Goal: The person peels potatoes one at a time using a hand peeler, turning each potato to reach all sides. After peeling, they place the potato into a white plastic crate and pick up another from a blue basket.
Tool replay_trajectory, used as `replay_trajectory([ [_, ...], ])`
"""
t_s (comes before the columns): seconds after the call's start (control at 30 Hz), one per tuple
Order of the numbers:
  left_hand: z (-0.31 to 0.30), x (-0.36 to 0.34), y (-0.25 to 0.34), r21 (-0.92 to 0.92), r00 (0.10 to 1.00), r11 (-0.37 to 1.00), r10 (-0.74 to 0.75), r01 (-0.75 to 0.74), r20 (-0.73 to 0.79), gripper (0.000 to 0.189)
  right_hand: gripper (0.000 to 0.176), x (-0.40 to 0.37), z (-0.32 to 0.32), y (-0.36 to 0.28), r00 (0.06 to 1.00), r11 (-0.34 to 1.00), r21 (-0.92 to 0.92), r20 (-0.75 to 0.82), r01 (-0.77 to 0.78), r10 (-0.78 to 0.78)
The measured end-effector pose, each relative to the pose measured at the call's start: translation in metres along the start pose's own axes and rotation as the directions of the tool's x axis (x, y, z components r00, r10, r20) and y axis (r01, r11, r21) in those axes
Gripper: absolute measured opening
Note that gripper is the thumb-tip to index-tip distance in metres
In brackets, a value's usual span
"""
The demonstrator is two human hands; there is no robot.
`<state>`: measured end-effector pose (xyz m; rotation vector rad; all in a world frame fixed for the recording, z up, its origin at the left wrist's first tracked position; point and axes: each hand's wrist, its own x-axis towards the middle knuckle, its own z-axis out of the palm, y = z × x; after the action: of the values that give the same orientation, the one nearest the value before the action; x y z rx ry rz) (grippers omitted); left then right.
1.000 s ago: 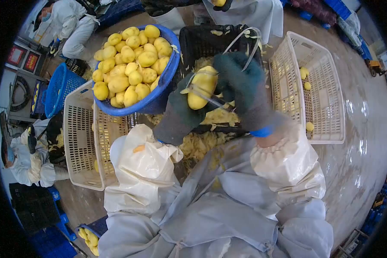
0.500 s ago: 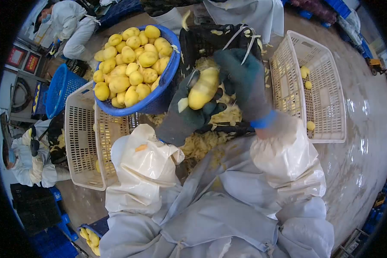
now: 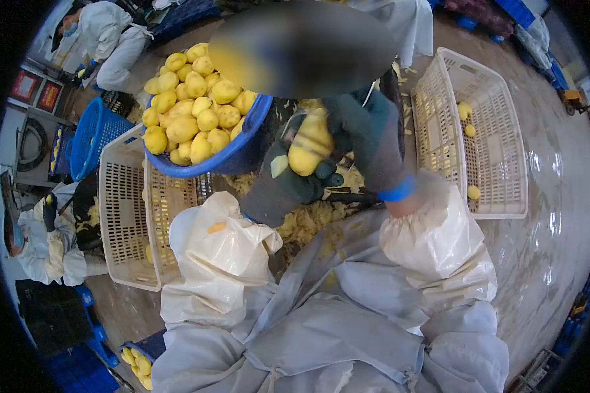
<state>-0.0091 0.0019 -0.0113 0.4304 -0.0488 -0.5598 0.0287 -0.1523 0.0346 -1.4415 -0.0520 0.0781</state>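
My left hand (image 3: 299,185), in a dark glove, is closed around a large yellow peeled potato (image 3: 311,145) in front of me. A pale scrap of peel (image 3: 279,165) sticks at the potato's left side. My right hand (image 3: 358,124), in a dark green glove, is curled against the potato's upper right side. Whatever its fingers hold is hidden behind the glove. Both hands are over a dark crate (image 3: 391,88) with potato peelings (image 3: 314,217) in and in front of it.
A blue basket (image 3: 258,134) heaped with peeled potatoes (image 3: 200,105) stands at left on a white crate (image 3: 128,209). Another white crate (image 3: 498,157) at right holds several potatoes. Co-workers (image 3: 115,42) are at far left. A blurred oval covers the top centre.
The right hand has shifted slightly across the potato's upper part. The potato stands a little more upright in the left hand. A blurred oval now covers the top centre.
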Motion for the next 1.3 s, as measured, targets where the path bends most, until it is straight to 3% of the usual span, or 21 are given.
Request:
replay_trajectory([
  [0.03, 0.0, 0.0, 0.0, -0.026, 0.998, 0.998, -0.052, 0.052, -0.034, 0.05, 0.02, 0.019, -0.012, 0.015, 1.0, 1.0, -0.001, -0.003, -0.001, 0.001],
  [0.1, 0.006, 0.0, -0.002, -0.053, 0.992, 0.993, -0.106, 0.103, -0.062, 0.053, 0.021, 0.052, -0.037, 0.035, 0.928, 0.97, 0.007, -0.293, 0.241, -0.229],
  [0.17, 0.017, -0.001, 0.003, 0.016, 0.977, 0.996, -0.081, 0.086, -0.195, 0.063, 0.02, 0.044, -0.043, 0.015, 0.943, 0.972, 0.073, -0.269, 0.222, -0.196],
  [0.3, 0.009, -0.001, 0.004, 0.001, 0.98, 0.996, -0.089, 0.091, -0.18, 0.061, 0.021, 0.005, -0.001, -0.011, 0.994, 0.987, 0.145, -0.095, 0.063, -0.049],
  [0.37, 0.013, -0.004, -0.003, 0.348, 0.922, 0.937, 0.105, 0.035, -0.374, 0.063, 0.022, 0.002, 0.0, -0.004, 0.996, 0.998, 0.053, -0.078, 0.035, -0.031],
  [0.4, 0.001, -0.001, -0.001, -0.166, 0.99, 0.98, -0.12, 0.106, -0.08, 0.061, 0.02, 0.015, -0.012, 0.013, 0.985, 0.989, -0.049, -0.097, 0.139, -0.144],
  [0.43, -0.002, -0.002, 0.002, -0.162, 0.99, 0.981, -0.12, 0.106, -0.079, 0.061, 0.018, 0.026, -0.018, 0.015, 0.961, 0.958, -0.154, -0.101, 0.24, -0.257],
  [0.5, 0.002, -0.001, 0.008, -0.055, 0.99, 0.989, -0.139, 0.137, -0.024, 0.061, 0.021, 0.044, -0.033, 0.014, 0.967, 0.98, 0.065, -0.188, 0.189, -0.174],
  [0.57, 0.016, -0.003, 0.006, 0.171, 0.998, 0.985, 0.023, -0.012, -0.063, 0.061, 0.025, 0.049, -0.038, 0.008, 0.983, 0.879, 0.443, -0.124, 0.174, -0.133],
  [0.6, 0.021, 0.001, 0.005, 0.158, 0.988, 0.987, 0.044, -0.02, -0.15, 0.055, 0.026, 0.038, -0.038, 0.001, 0.996, 0.886, 0.463, -0.061, -0.023, 0.058],
  [0.67, 0.021, 0.002, 0.002, 0.145, 0.969, 0.989, 0.051, -0.016, -0.241, 0.049, 0.026, 0.025, -0.027, 0.001, 0.997, 0.93, 0.365, -0.052, -0.031, 0.053],
  [0.77, 0.011, -0.002, 0.003, 0.448, 0.992, 0.893, 0.021, 0.037, -0.124, 0.043, 0.025, 0.02, -0.021, 0.009, 0.999, 0.973, 0.23, -0.04, -0.026, 0.036],
  [0.83, 0.007, 0.0, 0.004, 0.668, 0.99, 0.744, 0.085, 0.015, -0.116, 0.048, 0.023, 0.029, -0.028, 0.014, 0.948, 0.946, -0.104, -0.05, 0.307, -0.314],
  [0.87, 0.007, 0.004, 0.006, 0.893, 0.973, 0.449, 0.192, 0.03, -0.129, 0.062, 0.023, 0.039, -0.027, 0.011, 0.966, 0.972, 0.101, -0.173, 0.211, -0.192],
  [0.97, 0.02, 0.002, 0.001, 0.929, 0.945, 0.356, 0.326, -0.101, -0.022, 0.058, 0.024, 0.036, -0.042, -0.006, 0.987, 0.976, 0.18, -0.122, 0.126, -0.105],
  [1.0, 0.015, 0.003, 0.004, 0.958, 0.937, 0.274, 0.348, -0.088, -0.013, 0.062, 0.023, 0.028, -0.034, -0.014, 0.993, 0.963, 0.268, -0.101, -0.038, 0.067],
  [1.1, 0.021, 0.004, 0.004, 0.939, 0.931, 0.342, 0.352, -0.029, -0.099, 0.064, 0.023, 0.021, -0.024, -0.001, 0.997, 0.99, 0.132, -0.052, -0.048, 0.055],
  [1.13, 0.019, 0.003, 0.002, 0.94, 0.925, 0.335, 0.374, -0.069, -0.066, 0.059, 0.023, 0.038, -0.032, 0.022, 0.965, 0.986, -0.048, -0.202, 0.159, -0.166],
  [1.17, 0.018, 0.003, 0.001, 0.941, 0.924, 0.331, 0.378, -0.072, -0.062, 0.059, 0.023, 0.042, -0.039, 0.02, 0.965, 0.985, -0.046, -0.199, 0.164, -0.17],
  [1.23, 0.014, 0.003, 0.002, 0.758, 0.956, 0.639, 0.284, -0.133, -0.072, 0.052, 0.023, 0.05, -0.047, 0.015, 0.976, 0.964, 0.256, -0.219, 0.074, -0.017],
  [1.3, 0.007, 0.004, 0.0, 0.6, 0.961, 0.788, 0.252, -0.137, -0.111, 0.052, 0.025, 0.019, -0.03, -0.018, 0.987, 0.99, 0.086, -0.12, 0.114, -0.103],
])
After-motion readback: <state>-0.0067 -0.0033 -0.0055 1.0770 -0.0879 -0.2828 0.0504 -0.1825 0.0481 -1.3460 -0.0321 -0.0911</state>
